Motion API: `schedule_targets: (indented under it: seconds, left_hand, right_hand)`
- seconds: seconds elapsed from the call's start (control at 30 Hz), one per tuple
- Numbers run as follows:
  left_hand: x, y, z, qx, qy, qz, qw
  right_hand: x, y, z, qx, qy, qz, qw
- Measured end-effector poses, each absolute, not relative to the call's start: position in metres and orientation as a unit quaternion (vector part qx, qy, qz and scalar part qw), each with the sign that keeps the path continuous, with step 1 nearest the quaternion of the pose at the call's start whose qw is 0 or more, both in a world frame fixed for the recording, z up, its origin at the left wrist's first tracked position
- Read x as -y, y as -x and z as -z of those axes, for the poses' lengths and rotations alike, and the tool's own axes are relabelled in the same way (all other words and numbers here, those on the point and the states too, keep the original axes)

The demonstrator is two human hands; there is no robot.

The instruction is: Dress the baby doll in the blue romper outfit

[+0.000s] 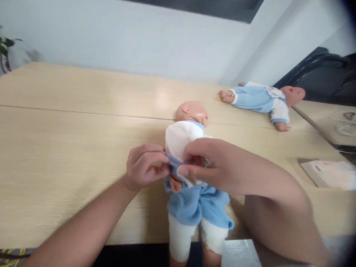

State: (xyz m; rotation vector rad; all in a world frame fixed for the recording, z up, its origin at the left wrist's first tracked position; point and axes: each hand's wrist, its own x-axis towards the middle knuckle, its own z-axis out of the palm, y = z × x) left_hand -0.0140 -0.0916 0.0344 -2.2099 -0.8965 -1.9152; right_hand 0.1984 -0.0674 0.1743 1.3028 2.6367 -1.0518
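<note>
A baby doll (185,141) in a white top and blue shorts with white lower legs lies at the table's near edge, its head turned to the right. My left hand (147,165) pinches the blue cuff (174,161) of the doll's sleeve from the left. From the right, my right hand (207,159) has thumb and fingers closed at the same cuff's other side. The doll's small hand (175,184) pokes out just below the cuff.
A second doll (256,98) in blue and white lies at the back right. Nearer, a flat white box (329,173) rests on the wooden table (69,148). Black chairs (322,74) stand beyond, and a plant (6,46) is at far left.
</note>
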Motion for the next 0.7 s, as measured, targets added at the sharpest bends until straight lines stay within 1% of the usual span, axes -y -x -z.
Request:
schedule_targets:
  seconds: [0.13,0.2,0.3,0.37,0.53,0.7]
  left_hand:
    - [0.093,0.018,-0.04,0.294,0.741,0.6,0.071]
    - [0.093,0.021,-0.047,0.288,0.751,0.589,0.078]
    - [0.093,0.025,-0.057,0.293,0.771,0.558,0.093]
    - [0.093,0.026,-0.062,0.299,0.779,0.543,0.092]
    - [0.095,0.023,-0.063,0.308,0.787,0.535,0.018]
    - [0.097,0.029,-0.059,0.269,0.852,0.448,-0.041]
  right_hand:
    - [0.068,-0.192,-0.168,-0.795,-0.462,0.39,-0.055]
    - [0.068,-0.19,-0.164,-0.777,-0.47,0.416,-0.048]
    - [0.063,-0.189,-0.161,-0.774,-0.439,0.457,-0.012]
    - [0.057,-0.19,-0.161,-0.774,-0.423,0.471,-0.009]
    - [0.044,-0.188,-0.16,-0.766,-0.408,0.497,-0.016]
    - [0.041,-0.188,-0.16,-0.772,-0.394,0.497,-0.042]
